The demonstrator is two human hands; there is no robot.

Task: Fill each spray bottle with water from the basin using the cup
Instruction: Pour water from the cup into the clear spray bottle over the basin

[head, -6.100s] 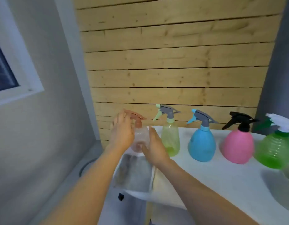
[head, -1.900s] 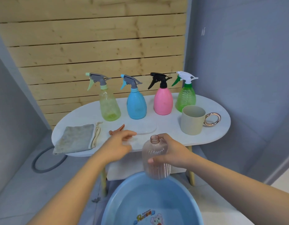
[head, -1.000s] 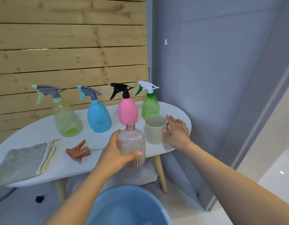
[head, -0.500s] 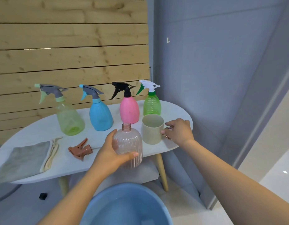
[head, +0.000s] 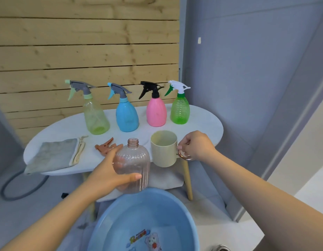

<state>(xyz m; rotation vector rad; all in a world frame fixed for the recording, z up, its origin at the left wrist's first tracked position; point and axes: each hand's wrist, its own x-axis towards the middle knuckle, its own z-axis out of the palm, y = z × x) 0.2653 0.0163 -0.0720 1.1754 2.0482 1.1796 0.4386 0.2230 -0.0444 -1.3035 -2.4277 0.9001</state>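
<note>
Left hand (head: 110, 175) grip wrapped round uncapped pink bottle (head: 132, 164), frame centre, above basin (head: 144, 221) rim. Right hand (head: 197, 145) grip curled on cup (head: 164, 148) handle, past surface (head: 202, 122) front edge.

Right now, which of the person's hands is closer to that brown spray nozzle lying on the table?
Left. The left hand grips the clear bottle, its fingertips just beside the brown spray nozzle. The right hand holds the cup by its handle, farther off.
</note>
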